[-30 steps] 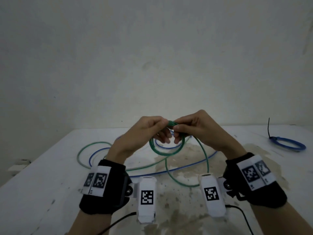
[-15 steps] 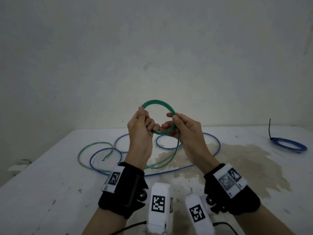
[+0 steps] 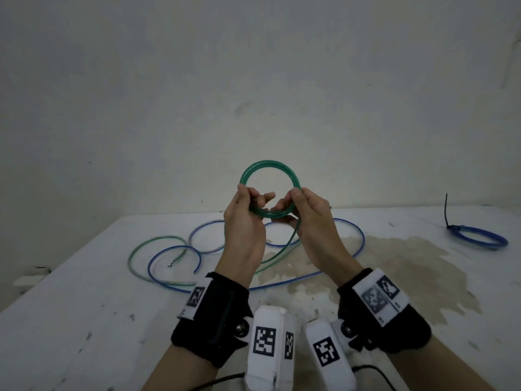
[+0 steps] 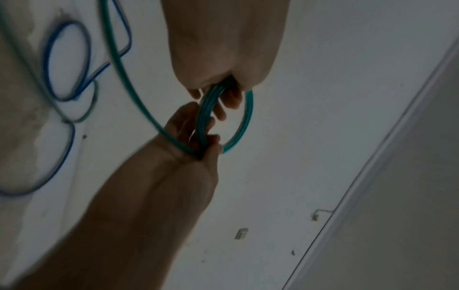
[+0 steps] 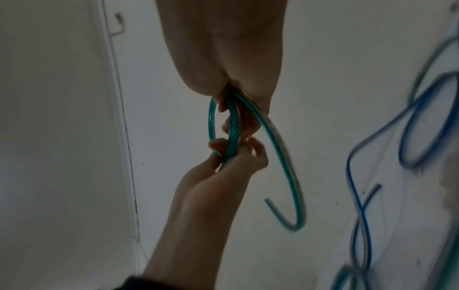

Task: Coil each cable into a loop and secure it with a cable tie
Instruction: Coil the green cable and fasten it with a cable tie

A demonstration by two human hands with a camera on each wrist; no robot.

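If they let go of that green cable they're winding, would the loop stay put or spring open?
Probably spring open: the glossy green plastic cable keeps smooth round curves, and its loose tail arcs stiffly instead of drooping. Both hands, left and right, pinch the turns together. It looks light and likely a bit slippery.

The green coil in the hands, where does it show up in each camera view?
Head: green coil centre, raised above the table.
Left wrist: green coil upper centre, edge-on.
Right wrist: green coil centre, edge-on.
Shared landmark: loose blue cable on the table.
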